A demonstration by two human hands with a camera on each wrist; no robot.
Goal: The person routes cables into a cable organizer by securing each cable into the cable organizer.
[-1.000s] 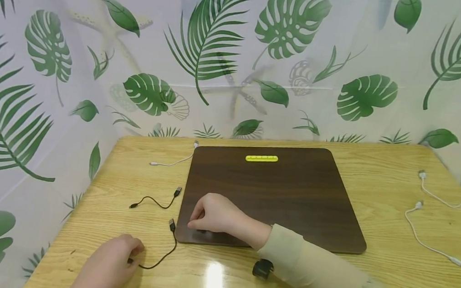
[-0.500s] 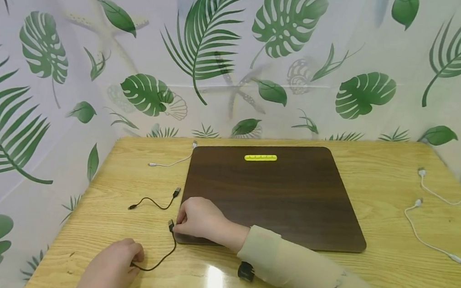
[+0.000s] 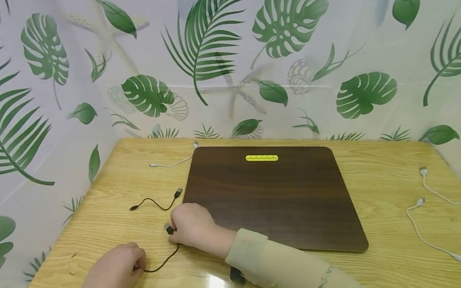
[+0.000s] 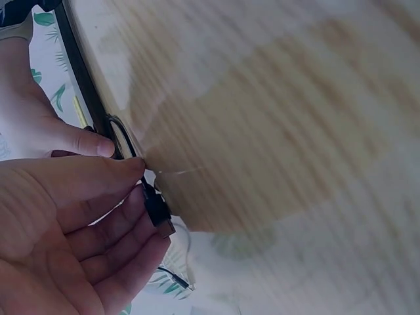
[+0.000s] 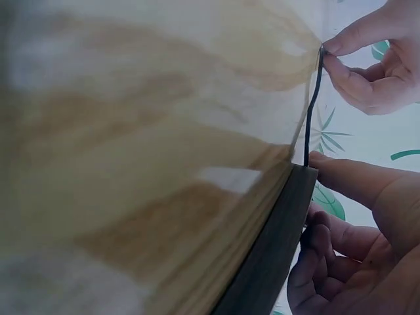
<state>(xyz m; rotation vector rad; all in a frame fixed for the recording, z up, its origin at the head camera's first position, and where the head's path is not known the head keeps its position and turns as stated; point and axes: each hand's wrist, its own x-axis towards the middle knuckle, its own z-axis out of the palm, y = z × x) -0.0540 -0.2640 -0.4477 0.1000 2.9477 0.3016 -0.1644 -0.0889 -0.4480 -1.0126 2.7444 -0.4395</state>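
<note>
A short black USB cable [image 3: 164, 265] curves across the wooden table in front of the dark board's left corner. My left hand [image 3: 114, 269] pinches one end between thumb and forefinger; in the left wrist view the black connector [image 4: 157, 211] pokes out past the fingertips. My right hand [image 3: 192, 225] pinches the other end beside the board's near left corner, its plug [image 3: 168, 228] showing left of the fingers. In the right wrist view the cable [image 5: 310, 111] runs between both hands, and the right fingers partly hide behind the board edge [image 5: 279, 236].
The dark brown board [image 3: 275, 193] carries a yellow slotted strip [image 3: 261, 157] near its far edge. Another black cable [image 3: 159, 204] lies to the left, with a white cable [image 3: 173, 163] behind it. Two white cables [image 3: 428, 239] [image 3: 444, 197] lie at the right.
My right hand has moved left and slightly nearer, off the board's corner, and has taken hold of the cable's plug end. The left hand has barely shifted.
</note>
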